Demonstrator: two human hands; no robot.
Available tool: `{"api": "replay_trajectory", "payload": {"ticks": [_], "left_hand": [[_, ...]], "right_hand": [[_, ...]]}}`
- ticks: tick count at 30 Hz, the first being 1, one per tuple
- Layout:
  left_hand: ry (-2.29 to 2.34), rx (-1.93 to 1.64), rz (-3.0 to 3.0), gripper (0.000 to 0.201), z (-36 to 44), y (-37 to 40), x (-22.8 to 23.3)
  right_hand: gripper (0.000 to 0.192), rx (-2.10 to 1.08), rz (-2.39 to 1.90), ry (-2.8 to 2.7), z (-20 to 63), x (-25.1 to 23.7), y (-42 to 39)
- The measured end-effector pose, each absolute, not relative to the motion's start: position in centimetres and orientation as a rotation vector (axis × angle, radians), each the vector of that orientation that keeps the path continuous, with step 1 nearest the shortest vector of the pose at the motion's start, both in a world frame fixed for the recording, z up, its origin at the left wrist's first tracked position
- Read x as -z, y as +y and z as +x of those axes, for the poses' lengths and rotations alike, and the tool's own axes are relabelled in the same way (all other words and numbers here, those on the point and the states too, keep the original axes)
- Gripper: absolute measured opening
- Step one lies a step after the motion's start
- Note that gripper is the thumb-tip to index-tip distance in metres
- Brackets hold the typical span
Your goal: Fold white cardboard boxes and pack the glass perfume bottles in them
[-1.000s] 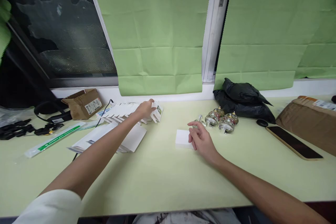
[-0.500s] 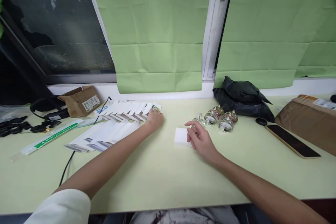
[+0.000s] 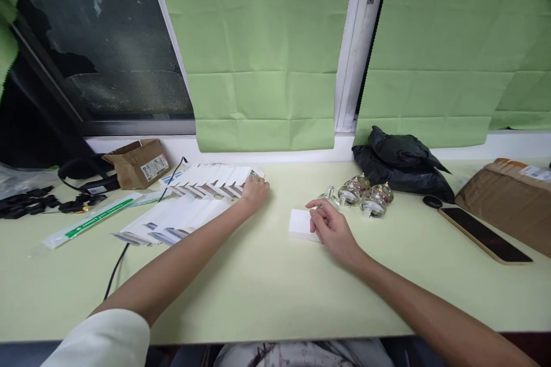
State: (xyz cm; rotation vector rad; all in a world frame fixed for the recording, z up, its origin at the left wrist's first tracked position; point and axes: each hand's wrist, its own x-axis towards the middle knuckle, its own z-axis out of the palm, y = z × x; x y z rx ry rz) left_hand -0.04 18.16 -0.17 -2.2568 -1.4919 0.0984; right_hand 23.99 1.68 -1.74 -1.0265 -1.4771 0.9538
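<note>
On the far side of the table, my left hand (image 3: 256, 191) has its fingers curled over the right end of a row of white folded boxes (image 3: 206, 178), closed on the last box. Long white flat cartons (image 3: 176, 219) lie in front of that row, left of my forearm. My right hand (image 3: 333, 233) is held loosely over the right edge of a small white box (image 3: 301, 223), fingers apart and partly bent, holding nothing. Just beyond it stands a clear glass bottle (image 3: 329, 197), partly hidden by the fingers. Several shiny round ornament-like bottles (image 3: 373, 203) sit to its right.
Black plastic parcels (image 3: 400, 166), a phone (image 3: 484, 235), a dark round object (image 3: 432, 202) and a large brown package (image 3: 508, 200) occupy the right. At left are an open cardboard box (image 3: 138, 166), a green-labelled plastic sleeve (image 3: 94, 221), black cables (image 3: 34, 203) and a cord (image 3: 115, 269).
The view has shifted slightly, so things appear a little further right. Both hands keep nearly the same place and pose.
</note>
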Motion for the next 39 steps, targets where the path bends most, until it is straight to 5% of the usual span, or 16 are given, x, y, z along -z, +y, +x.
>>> {"api": "replay_trajectory", "payload": {"ticks": [28,39], "left_hand": [[-1.449,-0.102,-2.358,0.035,-2.3,17.3,-1.0],[-1.373,0.317,-2.689,0.040,2.3,9.8,-1.3]], "right_hand": [[0.027,-0.849,-1.073,-1.539,24.5,1.8,2.0],[0.026,-0.623,-1.146,-1.360,25.8,1.6,2.8]]}}
